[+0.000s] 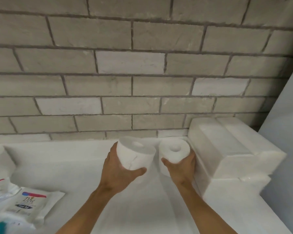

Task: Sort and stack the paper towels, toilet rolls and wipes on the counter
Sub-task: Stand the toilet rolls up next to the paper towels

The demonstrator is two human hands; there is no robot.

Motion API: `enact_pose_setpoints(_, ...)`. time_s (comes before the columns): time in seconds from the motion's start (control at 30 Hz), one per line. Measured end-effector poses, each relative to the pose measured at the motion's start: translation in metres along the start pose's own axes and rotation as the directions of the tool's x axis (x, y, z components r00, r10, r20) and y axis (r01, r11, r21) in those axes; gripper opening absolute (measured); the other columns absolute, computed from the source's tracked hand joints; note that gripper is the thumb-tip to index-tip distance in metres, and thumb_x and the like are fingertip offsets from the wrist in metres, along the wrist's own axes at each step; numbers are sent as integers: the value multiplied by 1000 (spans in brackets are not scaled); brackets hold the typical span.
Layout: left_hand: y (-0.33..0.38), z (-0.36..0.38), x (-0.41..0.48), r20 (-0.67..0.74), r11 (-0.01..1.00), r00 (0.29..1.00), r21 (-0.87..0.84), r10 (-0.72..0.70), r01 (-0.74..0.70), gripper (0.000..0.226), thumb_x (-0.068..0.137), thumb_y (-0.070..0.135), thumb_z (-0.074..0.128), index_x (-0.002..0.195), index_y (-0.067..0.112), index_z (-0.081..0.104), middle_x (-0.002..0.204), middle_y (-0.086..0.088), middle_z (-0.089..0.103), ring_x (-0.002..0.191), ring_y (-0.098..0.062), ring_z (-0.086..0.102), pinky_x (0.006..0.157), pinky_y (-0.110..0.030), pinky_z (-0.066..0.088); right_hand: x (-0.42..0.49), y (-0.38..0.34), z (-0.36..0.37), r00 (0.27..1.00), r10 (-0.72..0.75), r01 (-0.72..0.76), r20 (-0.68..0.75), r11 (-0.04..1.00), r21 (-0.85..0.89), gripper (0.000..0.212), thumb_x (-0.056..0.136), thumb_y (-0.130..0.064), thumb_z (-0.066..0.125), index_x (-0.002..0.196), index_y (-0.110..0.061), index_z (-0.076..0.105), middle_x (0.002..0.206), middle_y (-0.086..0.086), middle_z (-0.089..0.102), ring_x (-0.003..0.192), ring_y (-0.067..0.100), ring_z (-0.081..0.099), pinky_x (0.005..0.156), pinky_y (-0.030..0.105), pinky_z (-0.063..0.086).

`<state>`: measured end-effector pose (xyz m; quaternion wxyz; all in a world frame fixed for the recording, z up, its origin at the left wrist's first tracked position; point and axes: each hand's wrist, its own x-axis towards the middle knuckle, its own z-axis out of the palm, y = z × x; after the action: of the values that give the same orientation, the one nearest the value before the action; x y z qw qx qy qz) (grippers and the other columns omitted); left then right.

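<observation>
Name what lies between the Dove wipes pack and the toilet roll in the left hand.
Head view: only bare counter separates the wipes pack from the roll the left hand grips.

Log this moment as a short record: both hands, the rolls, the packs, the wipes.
left grip: holds the left roll, which is tilted
right grip: holds the right roll, core hole up, close beside the paper towel packs
paper towel packs: stacked at the right end of the counter, against the brick wall
wipes pack: lies flat at lower left, apart from both hands
contact between right roll and packs: cannot tell
</observation>
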<state>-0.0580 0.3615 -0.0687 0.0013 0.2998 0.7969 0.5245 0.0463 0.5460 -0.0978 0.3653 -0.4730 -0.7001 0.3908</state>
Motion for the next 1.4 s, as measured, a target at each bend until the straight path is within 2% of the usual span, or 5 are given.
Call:
enact_pose_setpoints(0.2, -23, 43, 1, 15, 979, 988, -128, -155, 156, 111, 42, 47, 95, 132, 39, 32, 130, 14, 46, 122, -14, 48, 101, -38, 48, -3, 8, -12, 969, -239, 245, 56, 919, -309, 76, 78, -35, 79, 142, -18, 41, 150, 12, 31, 137, 29, 35, 107, 35, 37)
enact_pose_setpoints(0.5, -34, 85, -3, -2, 966, 971, 91, -241, 240, 126, 48, 80, 67, 149, 29, 11, 148, 2, 40, 130, -27, 48, 105, -49, 45, 6, 40, -14, 755, -651, 597, 79, 632, -495, 29, 90, -24, 64, 118, -20, 70, 129, 5, 64, 127, 36, 53, 106, 42, 28)
enact_pose_setpoints(1.0, -33, 66, -3, 138, 968, 958, 32, -251, 249, 134, 39, 83, 75, 147, 34, 12, 147, 6, 35, 134, -25, 41, 105, -51, 46, -8, 10, -23, 863, -457, 499, 214, 711, -496, 46, 86, -20, 68, 132, -20, 60, 142, 9, 52, 137, 38, 41, 115, 53, 25)
enact_pose_setpoints(1.1, -18, 43, -15, 173, 965, 954, -54, -244, 257, 114, 60, 58, 84, 146, 33, 14, 143, 13, 31, 135, -20, 36, 110, -43, 40, -22, -10, -32, 872, -455, 488, 180, 775, -401, 41, 85, -20, 66, 126, -21, 62, 135, 6, 58, 130, 32, 49, 112, 53, 33)
enact_pose_setpoints(1.4, -16, -48, -63, 35, 972, 987, -173, -154, 158, 74, 83, 24, 76, 143, 34, 34, 147, 15, 39, 130, -12, 42, 99, -22, 34, -113, -81, -36, 848, -394, 416, 355, 909, 13, 30, 94, -18, 59, 123, -27, 59, 124, -11, 60, 117, 7, 54, 93, 14, 37)
